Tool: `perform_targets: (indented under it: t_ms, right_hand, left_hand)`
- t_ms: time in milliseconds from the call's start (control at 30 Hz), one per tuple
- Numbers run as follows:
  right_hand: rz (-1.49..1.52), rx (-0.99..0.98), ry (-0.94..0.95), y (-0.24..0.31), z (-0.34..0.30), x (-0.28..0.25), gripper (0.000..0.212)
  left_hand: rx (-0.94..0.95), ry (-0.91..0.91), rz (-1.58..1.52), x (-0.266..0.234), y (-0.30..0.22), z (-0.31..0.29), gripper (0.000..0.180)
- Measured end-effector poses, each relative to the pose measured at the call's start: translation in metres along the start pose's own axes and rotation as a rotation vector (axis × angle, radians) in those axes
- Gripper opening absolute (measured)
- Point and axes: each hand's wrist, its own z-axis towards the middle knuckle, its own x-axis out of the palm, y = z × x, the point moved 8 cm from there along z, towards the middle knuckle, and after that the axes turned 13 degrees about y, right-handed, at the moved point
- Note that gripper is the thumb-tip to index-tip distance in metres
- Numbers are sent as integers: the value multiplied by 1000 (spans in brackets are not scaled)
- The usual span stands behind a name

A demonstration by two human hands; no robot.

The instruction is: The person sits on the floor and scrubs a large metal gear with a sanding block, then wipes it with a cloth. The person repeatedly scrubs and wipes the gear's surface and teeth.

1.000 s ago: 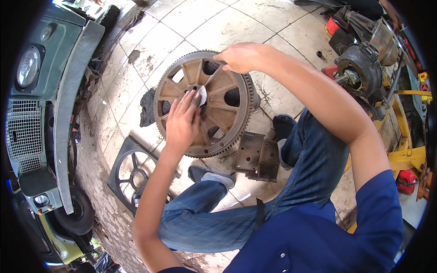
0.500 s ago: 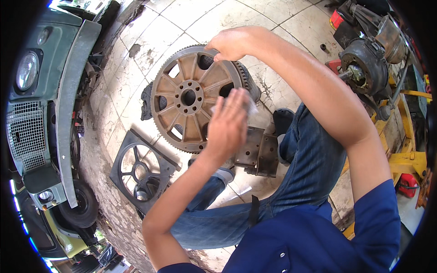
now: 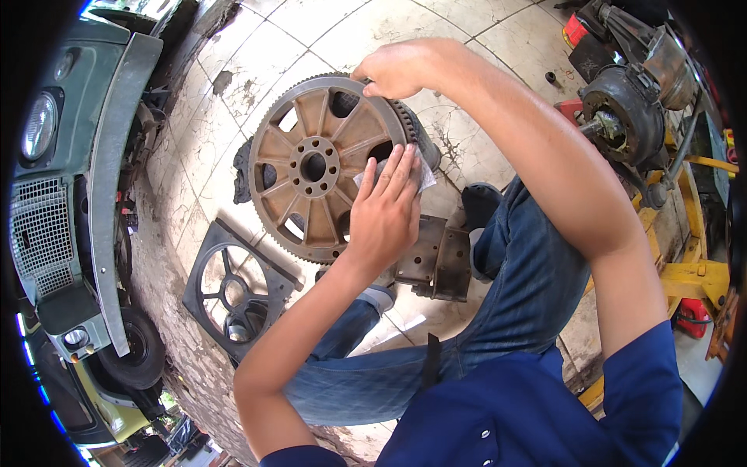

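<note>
A rust-brown flywheel [image 3: 354, 132] with a toothed rim, wide windows and a bolt-holed hub lies tilted before me. My right hand [image 3: 395, 70] grips the flywheel's far edge, fingers bent over the rim. My left hand [image 3: 384, 214] presses with long, straight fingers on a pale grey sheet [image 3: 426, 174], against the flywheel's right-hand face. Most of the sheet is hidden under the palm, and I cannot tell whether it is paper or cloth. Under the flywheel's right side shows a dark round ribbed part [image 3: 425, 140].
A black fan-shroud frame [image 3: 204, 267] lies at left on the tiled floor [image 3: 358, 35]. A dark metal bracket [image 3: 432, 257] stands between my feet. Axle parts [image 3: 622, 109] and a yellow stand [image 3: 696, 280] are at right. A green vehicle's bumper [image 3: 117, 194] borders the left.
My left hand was smeared by motion and now shows sharply, with more of the sheet visible beside it. My right hand keeps its hold on the rim. The whole view has shifted slightly.
</note>
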Motion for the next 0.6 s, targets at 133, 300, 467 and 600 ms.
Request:
perform_targets:
  t_ms: [133,300,467,600]
  right_hand:
    - [-50,18,40,5,10,5,36]
    - [-67,29,40,2,12,6,33]
    - [-52,42,-19,-12,13,5,32]
    - [-118,85,42,3,17,0,34]
  left_hand:
    - [-54,-95,-2,-9,24,17,41]
    - [-129,-189,-42,-9,38,30,41]
    - [-5,13,62,-7,19,5,45]
    - [-79,-87,132,-15,36,29,41]
